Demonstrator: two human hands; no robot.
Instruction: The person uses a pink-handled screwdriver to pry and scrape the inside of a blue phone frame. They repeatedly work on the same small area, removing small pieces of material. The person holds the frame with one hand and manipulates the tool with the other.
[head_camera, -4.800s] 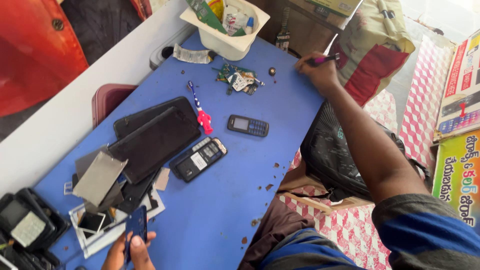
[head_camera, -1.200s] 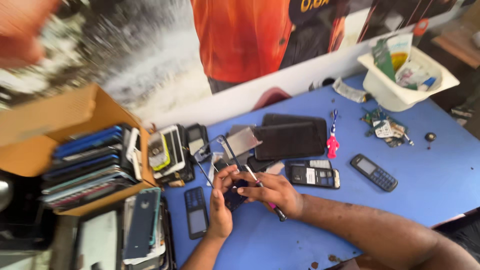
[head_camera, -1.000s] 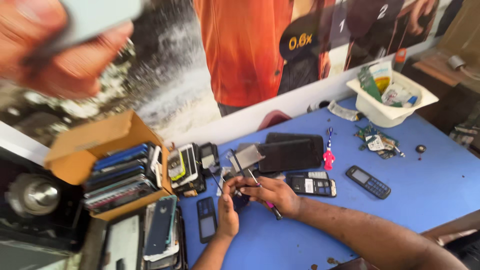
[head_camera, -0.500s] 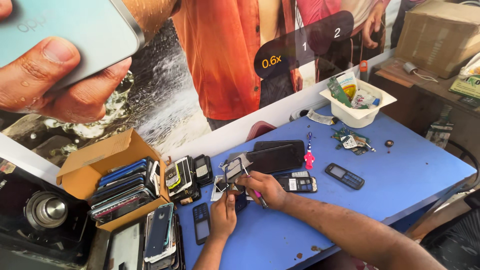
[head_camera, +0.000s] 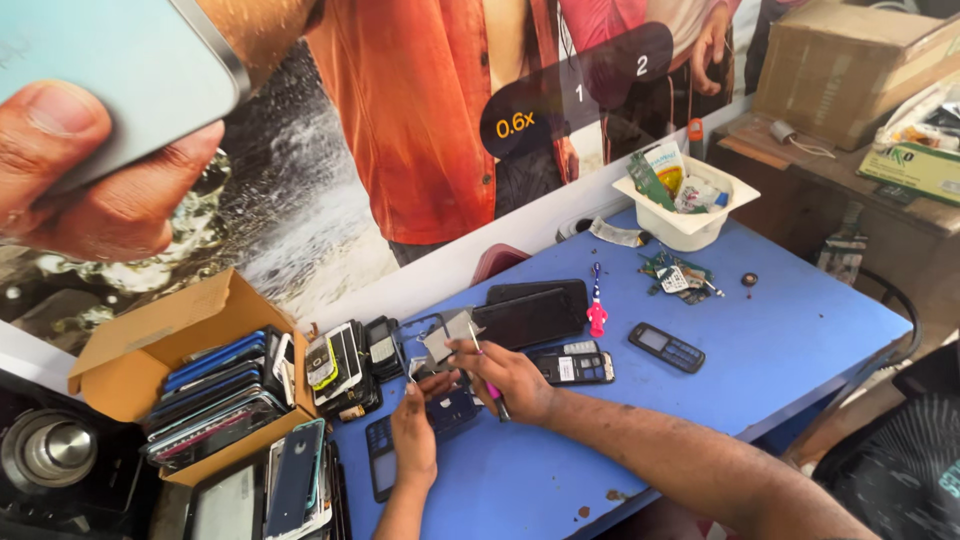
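Note:
My left hand rests on the blue table and pinches a small dark phone part at its fingertips. My right hand grips a thin screwdriver with a pink handle, its tip pointing down at that part. A grey metal plate lies just behind my hands. A dark phone frame sits to the left of my left wrist.
A cardboard box of stacked phones stands at the left. Dark tablets, a keypad phone, an opened phone and a pink tool lie mid-table. A white tub of parts sits at the back. A large poster covers the wall.
My right hand came back from the far table edge to the phone part with the screwdriver. The view has pulled back and tilted up; both hands stay together on the part.

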